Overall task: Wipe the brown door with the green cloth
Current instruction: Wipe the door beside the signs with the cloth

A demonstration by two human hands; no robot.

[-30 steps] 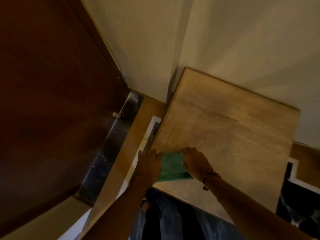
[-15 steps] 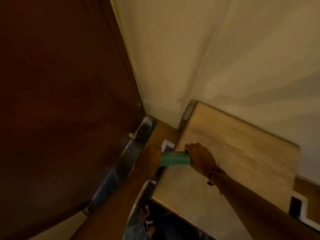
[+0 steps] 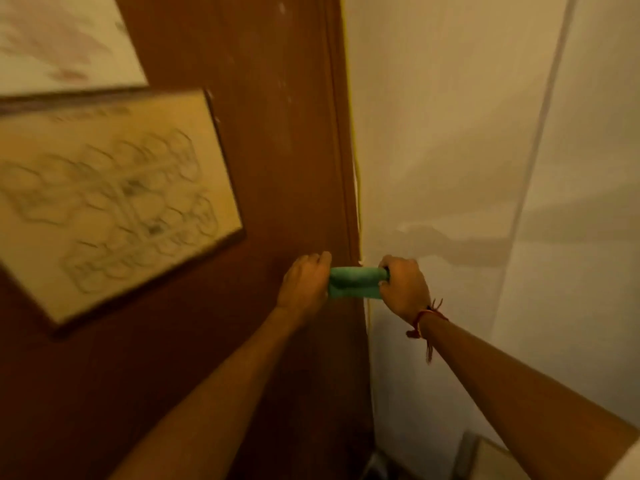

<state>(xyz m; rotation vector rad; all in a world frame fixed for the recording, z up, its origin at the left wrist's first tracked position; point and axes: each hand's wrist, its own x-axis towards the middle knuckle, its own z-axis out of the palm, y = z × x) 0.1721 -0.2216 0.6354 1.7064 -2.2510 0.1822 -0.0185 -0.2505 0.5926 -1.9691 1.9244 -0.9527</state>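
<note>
The brown door (image 3: 270,133) fills the left and middle of the head view, standing upright with its right edge against a cream wall. A folded green cloth (image 3: 353,283) is stretched between both hands at chest height, in front of the door's right edge. My left hand (image 3: 304,285) grips the cloth's left end over the door surface. My right hand (image 3: 403,284), with a red thread at the wrist, grips the right end in front of the wall. Whether the cloth touches the door cannot be told.
Two framed or taped paper sheets hang on the door: a drawn chart (image 3: 110,195) at the left and a pale sheet (image 3: 62,39) above it. The cream wall (image 3: 485,168) runs along the right. A corner of the wooden table (image 3: 491,459) shows at the bottom right.
The cloth was lifted off the wooden table by both hands and raised in front of the door. The view swung up from the table and floor to the door.
</note>
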